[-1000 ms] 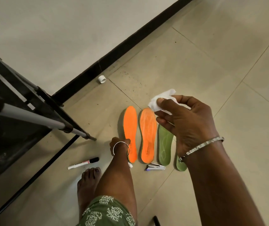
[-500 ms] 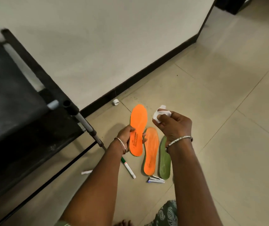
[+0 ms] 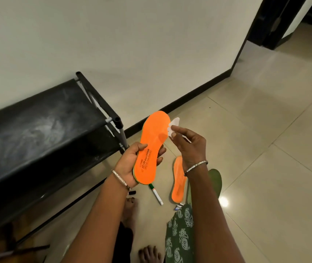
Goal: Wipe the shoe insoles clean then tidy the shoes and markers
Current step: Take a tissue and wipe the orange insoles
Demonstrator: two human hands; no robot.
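Pale floor tiles (image 3: 265,149) are spreading out below a white wall with a black skirting strip. The left hand (image 3: 130,164) is gripping the heel half of an orange insole (image 3: 151,141), thumb lying across its face and fingers curling round from behind, so the toe is pointing up toward the wall. The right hand (image 3: 189,147) is pinching a small white wipe (image 3: 173,126) between thumb and fingertips, and the wipe is touching the insole's right edge near the toe. Under the right wrist a second orange insole (image 3: 178,179) is lying flat on the floor, with a green insole (image 3: 216,179) just beside it, largely hiding behind the forearm. A green-capped marker (image 3: 156,193) is lying on the tiles below the held insole. A black shoe rack (image 3: 47,126) is standing close on the left, while open floor is stretching away rightward to a dark doorway (image 3: 276,21). A small white-and-blue object (image 3: 177,207) by the patterned garment is showing too little to identify.
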